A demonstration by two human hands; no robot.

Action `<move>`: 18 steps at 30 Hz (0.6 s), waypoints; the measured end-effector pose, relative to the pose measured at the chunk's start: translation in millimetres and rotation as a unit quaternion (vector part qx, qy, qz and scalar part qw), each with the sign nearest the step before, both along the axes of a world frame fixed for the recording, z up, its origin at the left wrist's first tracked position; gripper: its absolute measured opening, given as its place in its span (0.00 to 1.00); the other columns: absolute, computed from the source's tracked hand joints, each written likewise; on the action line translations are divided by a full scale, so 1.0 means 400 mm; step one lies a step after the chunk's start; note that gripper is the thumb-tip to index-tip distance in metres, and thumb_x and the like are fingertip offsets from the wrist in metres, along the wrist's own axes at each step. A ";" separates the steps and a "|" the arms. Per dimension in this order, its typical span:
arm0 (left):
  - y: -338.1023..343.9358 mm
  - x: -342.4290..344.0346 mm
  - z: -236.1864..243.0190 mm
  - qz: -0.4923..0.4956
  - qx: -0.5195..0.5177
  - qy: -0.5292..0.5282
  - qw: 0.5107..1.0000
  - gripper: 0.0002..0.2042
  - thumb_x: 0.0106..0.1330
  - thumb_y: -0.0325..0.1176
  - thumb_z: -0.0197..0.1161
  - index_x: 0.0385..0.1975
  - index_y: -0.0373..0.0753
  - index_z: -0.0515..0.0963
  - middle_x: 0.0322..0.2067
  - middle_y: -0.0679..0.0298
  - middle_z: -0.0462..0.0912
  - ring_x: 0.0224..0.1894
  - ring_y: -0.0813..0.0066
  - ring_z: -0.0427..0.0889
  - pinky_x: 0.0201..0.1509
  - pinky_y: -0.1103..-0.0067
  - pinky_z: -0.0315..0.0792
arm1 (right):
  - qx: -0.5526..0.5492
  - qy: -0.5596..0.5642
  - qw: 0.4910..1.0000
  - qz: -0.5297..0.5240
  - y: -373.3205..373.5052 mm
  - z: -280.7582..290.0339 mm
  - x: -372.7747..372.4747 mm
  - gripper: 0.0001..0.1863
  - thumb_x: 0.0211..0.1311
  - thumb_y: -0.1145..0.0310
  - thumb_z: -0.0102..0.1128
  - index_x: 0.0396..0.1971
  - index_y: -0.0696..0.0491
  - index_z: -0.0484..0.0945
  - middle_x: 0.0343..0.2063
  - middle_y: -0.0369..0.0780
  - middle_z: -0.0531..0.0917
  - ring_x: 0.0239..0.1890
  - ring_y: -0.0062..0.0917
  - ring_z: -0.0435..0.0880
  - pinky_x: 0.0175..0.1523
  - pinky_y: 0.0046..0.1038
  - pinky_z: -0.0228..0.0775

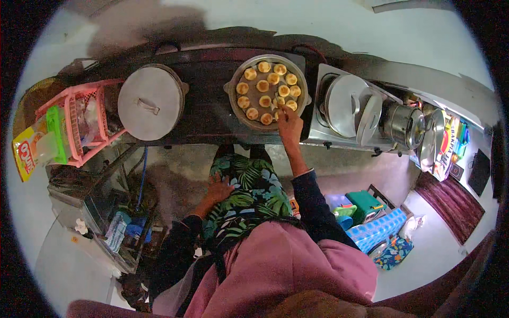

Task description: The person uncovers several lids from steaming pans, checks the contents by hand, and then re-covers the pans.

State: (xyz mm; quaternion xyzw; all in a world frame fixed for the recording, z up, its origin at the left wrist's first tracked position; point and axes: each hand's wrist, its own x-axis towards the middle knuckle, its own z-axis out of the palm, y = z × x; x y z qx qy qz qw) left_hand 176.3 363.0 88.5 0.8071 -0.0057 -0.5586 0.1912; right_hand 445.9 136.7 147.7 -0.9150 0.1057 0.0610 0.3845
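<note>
Right hand [290, 127], grip unclear to me, meets the two-handled pan [254, 95] at five o'clock, pastries [262, 86] spaced presumably for even browning, left hand [220, 188] spread open.

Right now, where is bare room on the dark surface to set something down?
The dark surface is free between the lidded pot at left and the pan of round cakes, as far as visible. Crowded: the pan, with the right hand over it, and the silver stove under its lids.
</note>
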 end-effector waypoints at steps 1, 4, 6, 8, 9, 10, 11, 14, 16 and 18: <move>0.002 -0.002 0.002 -0.004 0.003 -0.001 1.000 0.36 0.62 0.63 0.37 0.63 0.41 0.55 0.64 0.38 0.39 0.63 0.28 0.41 0.58 0.41 0.46 | -0.002 -0.003 1.000 0.004 0.003 0.007 -0.002 0.11 0.57 0.67 0.56 0.38 0.54 0.79 0.22 0.47 0.80 0.24 0.35 0.80 0.29 0.32 0.70; 0.021 0.014 0.003 -0.042 -0.019 0.019 0.999 0.39 0.60 0.66 0.37 0.64 0.43 0.53 0.64 0.38 0.38 0.63 0.29 0.42 0.58 0.41 0.47 | -0.024 -0.037 0.999 -0.010 -0.019 0.024 -0.014 0.12 0.57 0.67 0.56 0.39 0.57 0.78 0.23 0.47 0.81 0.24 0.32 0.81 0.30 0.29 0.70; 0.022 0.033 0.010 -0.041 -0.026 0.027 0.998 0.40 0.59 0.68 0.36 0.65 0.44 0.51 0.64 0.37 0.37 0.63 0.29 0.43 0.57 0.41 0.49 | -0.037 -0.116 0.991 -0.058 -0.047 0.012 -0.024 0.13 0.56 0.67 0.56 0.39 0.58 0.78 0.24 0.46 0.81 0.26 0.29 0.81 0.31 0.27 0.70; 0.025 -0.003 -0.027 0.003 -0.009 0.024 1.000 0.41 0.59 0.69 0.35 0.65 0.44 0.50 0.64 0.37 0.37 0.63 0.29 0.43 0.57 0.42 0.51 | -0.103 -0.085 0.989 -0.057 -0.062 0.027 -0.031 0.12 0.56 0.68 0.56 0.39 0.58 0.78 0.25 0.46 0.81 0.27 0.30 0.82 0.31 0.28 0.70; 0.031 -0.012 -0.052 0.000 -0.016 0.020 1.000 0.41 0.58 0.69 0.35 0.65 0.45 0.49 0.64 0.37 0.37 0.63 0.29 0.42 0.57 0.42 0.50 | -0.138 -0.069 0.986 -0.057 -0.068 0.032 -0.035 0.12 0.56 0.68 0.56 0.38 0.58 0.78 0.26 0.47 0.81 0.27 0.30 0.82 0.32 0.28 0.71; 0.036 -0.021 -0.078 -0.002 -0.025 0.016 1.000 0.41 0.58 0.69 0.35 0.66 0.45 0.49 0.64 0.37 0.37 0.63 0.29 0.42 0.58 0.43 0.50 | -0.148 -0.076 0.984 -0.059 -0.073 0.029 -0.037 0.12 0.56 0.69 0.55 0.38 0.58 0.78 0.26 0.47 0.82 0.27 0.30 0.82 0.32 0.29 0.71; 0.047 -0.042 -0.102 0.002 -0.026 0.013 1.000 0.41 0.58 0.69 0.35 0.66 0.45 0.48 0.64 0.37 0.38 0.63 0.29 0.41 0.58 0.43 0.50 | -0.150 -0.083 0.984 -0.054 -0.065 0.021 -0.032 0.12 0.55 0.69 0.55 0.38 0.57 0.78 0.26 0.47 0.82 0.27 0.31 0.82 0.32 0.29 0.71; 0.072 -0.123 -0.204 -0.111 -0.012 -0.051 0.992 0.40 0.60 0.68 0.34 0.66 0.44 0.48 0.64 0.38 0.38 0.63 0.30 0.44 0.58 0.43 0.52 | -0.068 -0.083 0.993 -0.054 -0.023 0.019 -0.026 0.12 0.55 0.70 0.54 0.38 0.57 0.79 0.28 0.47 0.82 0.27 0.33 0.82 0.33 0.30 0.72; 0.068 -0.080 -0.172 -0.017 -0.003 0.008 1.000 0.39 0.61 0.66 0.34 0.66 0.43 0.47 0.64 0.39 0.39 0.63 0.34 0.47 0.56 0.43 0.53 | -0.048 -0.074 0.994 -0.066 -0.032 0.017 -0.051 0.12 0.54 0.71 0.54 0.38 0.57 0.79 0.27 0.47 0.82 0.27 0.33 0.82 0.33 0.30 0.72; 0.064 0.007 -0.112 0.032 0.006 0.043 0.999 0.39 0.62 0.65 0.35 0.65 0.41 0.48 0.63 0.40 0.43 0.62 0.36 0.51 0.55 0.44 0.56 | -0.081 -0.067 0.991 -0.078 -0.058 0.032 -0.080 0.12 0.54 0.71 0.54 0.38 0.57 0.79 0.26 0.46 0.82 0.26 0.32 0.82 0.32 0.29 0.71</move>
